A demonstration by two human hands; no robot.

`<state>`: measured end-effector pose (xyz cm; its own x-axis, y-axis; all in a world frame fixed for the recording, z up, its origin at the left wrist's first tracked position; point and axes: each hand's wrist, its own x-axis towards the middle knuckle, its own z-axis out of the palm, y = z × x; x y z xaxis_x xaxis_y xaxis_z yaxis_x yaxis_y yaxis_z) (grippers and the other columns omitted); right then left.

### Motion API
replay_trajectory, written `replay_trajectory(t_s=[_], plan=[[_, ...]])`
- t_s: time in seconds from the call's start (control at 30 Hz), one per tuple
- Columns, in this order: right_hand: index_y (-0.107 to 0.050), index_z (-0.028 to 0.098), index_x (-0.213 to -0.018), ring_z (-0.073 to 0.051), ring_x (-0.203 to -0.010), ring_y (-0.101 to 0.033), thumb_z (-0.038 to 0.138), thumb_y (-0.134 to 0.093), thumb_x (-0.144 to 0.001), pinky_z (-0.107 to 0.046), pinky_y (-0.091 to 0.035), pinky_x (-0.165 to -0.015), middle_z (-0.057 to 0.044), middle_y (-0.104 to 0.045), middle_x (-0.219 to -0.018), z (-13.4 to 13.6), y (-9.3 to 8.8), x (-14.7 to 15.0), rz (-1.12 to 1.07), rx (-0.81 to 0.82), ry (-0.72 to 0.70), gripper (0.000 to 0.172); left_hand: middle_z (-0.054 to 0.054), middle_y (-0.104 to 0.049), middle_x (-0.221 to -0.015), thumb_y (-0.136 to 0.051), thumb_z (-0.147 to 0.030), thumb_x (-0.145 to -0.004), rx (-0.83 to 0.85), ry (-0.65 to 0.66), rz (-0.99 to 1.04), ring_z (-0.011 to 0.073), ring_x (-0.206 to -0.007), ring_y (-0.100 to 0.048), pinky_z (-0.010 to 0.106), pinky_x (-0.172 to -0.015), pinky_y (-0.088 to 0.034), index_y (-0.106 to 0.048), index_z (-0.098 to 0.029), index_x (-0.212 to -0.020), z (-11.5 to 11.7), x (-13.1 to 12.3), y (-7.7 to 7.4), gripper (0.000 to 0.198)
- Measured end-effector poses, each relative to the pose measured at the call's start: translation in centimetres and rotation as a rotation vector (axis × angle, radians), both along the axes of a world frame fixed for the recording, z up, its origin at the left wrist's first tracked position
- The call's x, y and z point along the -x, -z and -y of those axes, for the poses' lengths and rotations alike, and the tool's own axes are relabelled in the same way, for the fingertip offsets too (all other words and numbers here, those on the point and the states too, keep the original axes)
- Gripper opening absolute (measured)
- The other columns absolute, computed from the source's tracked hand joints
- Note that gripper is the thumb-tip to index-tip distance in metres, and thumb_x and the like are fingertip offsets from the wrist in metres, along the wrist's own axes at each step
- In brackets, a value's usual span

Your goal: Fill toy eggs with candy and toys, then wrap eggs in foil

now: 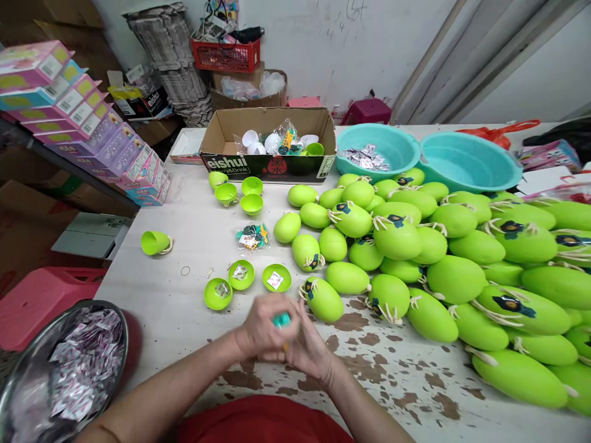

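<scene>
My left hand [259,329] and my right hand [310,347] meet at the near middle of the table, both blurred by motion. Their fingers are pressed together around a small teal piece [281,319]. Just beyond them lie three open green half shells [241,274], each with a small packet inside. A little bag of toy parts [252,237] lies further back. A large heap of closed green egg-shaped toys [415,258] fills the right side, the nearest egg [323,299] close to my hands.
A metal bowl [28,363] of silvery packets sits at the near left. A cardboard box [270,132] with shells and bags stands at the back, two teal basins [466,161] to its right. More empty green halves [239,189] lie near the box. Pink boxes [92,132] are stacked on the left.
</scene>
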<state>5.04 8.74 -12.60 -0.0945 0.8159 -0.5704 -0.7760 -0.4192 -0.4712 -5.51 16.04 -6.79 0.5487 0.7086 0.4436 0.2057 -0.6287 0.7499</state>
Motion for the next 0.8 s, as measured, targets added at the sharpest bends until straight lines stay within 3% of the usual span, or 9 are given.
replay_trajectory(t_s=[0.1,0.2,0.3,0.4,0.5,0.63,0.8], plan=[[-0.059,0.022,-0.124,-0.025,-0.088,-0.068,0.061,-0.07,-0.076,-0.041,-0.057,-0.076,-0.011,-0.066,-0.114,0.5,1.7,-0.6,0.242,0.098,0.004,0.062,0.005,-0.073,-0.079,-0.055,-0.016,-0.079,0.137,-0.292,0.021,0.0167,-0.075,-0.068,0.029,-0.073,-0.054,-0.06,-0.02,-0.068,-4.6,0.3,1.4,0.012],[-0.051,0.024,-0.133,-0.027,-0.101,-0.064,0.044,-0.085,-0.063,-0.04,-0.055,-0.083,-0.014,-0.053,-0.133,1.2,3.8,0.4,0.658,0.076,0.047,0.08,0.004,-0.072,-0.077,-0.058,-0.018,-0.074,0.164,-0.377,-0.044,0.0185,-0.077,-0.067,0.032,-0.079,-0.052,-0.058,-0.021,-0.063,-7.2,-0.8,4.7,0.011],[-0.034,0.026,-0.146,-0.03,-0.119,-0.055,0.032,-0.079,-0.067,-0.044,-0.054,-0.089,-0.015,-0.032,-0.15,0.5,5.5,1.4,0.848,-0.076,0.014,0.091,0.003,-0.069,-0.072,-0.058,-0.016,-0.071,0.221,-0.402,-0.087,0.0179,-0.076,-0.065,0.031,-0.08,-0.05,-0.058,-0.021,-0.061,-7.2,-1.9,7.3,0.011],[-0.03,0.024,-0.149,-0.033,-0.136,-0.038,0.024,-0.077,-0.064,-0.048,-0.044,-0.104,-0.015,-0.026,-0.155,-1.5,6.5,1.8,1.005,-0.21,0.007,0.097,0.0,-0.066,-0.066,-0.058,-0.019,-0.073,0.313,-0.424,-0.122,0.0152,-0.069,-0.062,0.027,-0.074,-0.049,-0.058,-0.021,-0.062,-5.8,-1.9,8.1,0.012],[-0.04,0.018,-0.143,-0.035,-0.137,-0.037,0.02,-0.08,-0.056,-0.05,-0.031,-0.115,-0.016,-0.042,-0.145,-2.9,6.6,1.7,1.1,-0.309,-0.031,0.096,-0.003,-0.064,-0.063,-0.058,-0.025,-0.076,0.421,-0.433,-0.129,0.0141,-0.062,-0.06,0.025,-0.066,-0.048,-0.06,-0.019,-0.065,-4.3,-0.8,7.8,0.012],[-0.047,0.017,-0.136,-0.033,-0.123,-0.052,0.025,-0.086,-0.049,-0.047,-0.038,-0.109,-0.013,-0.054,-0.135,-2.7,4.6,0.8,0.994,-0.33,-0.16,0.096,0.001,-0.068,-0.072,-0.057,-0.029,-0.08,0.499,-0.404,-0.065,0.0167,-0.072,-0.065,0.027,-0.071,-0.052,-0.059,-0.018,-0.069,-2.5,0.6,6.1,0.015],[-0.057,0.019,-0.128,-0.028,-0.114,-0.058,0.017,-0.085,-0.049,-0.042,-0.042,-0.104,-0.005,-0.064,-0.12,-2.8,-0.5,-1.7,0.833,-0.495,-0.33,0.083,0.008,-0.071,-0.089,-0.061,-0.026,-0.082,0.213,-0.116,0.12,0.0206,-0.088,-0.065,0.037,-0.085,-0.051,-0.057,-0.02,-0.071,-0.9,1.4,1.8,0.013]])
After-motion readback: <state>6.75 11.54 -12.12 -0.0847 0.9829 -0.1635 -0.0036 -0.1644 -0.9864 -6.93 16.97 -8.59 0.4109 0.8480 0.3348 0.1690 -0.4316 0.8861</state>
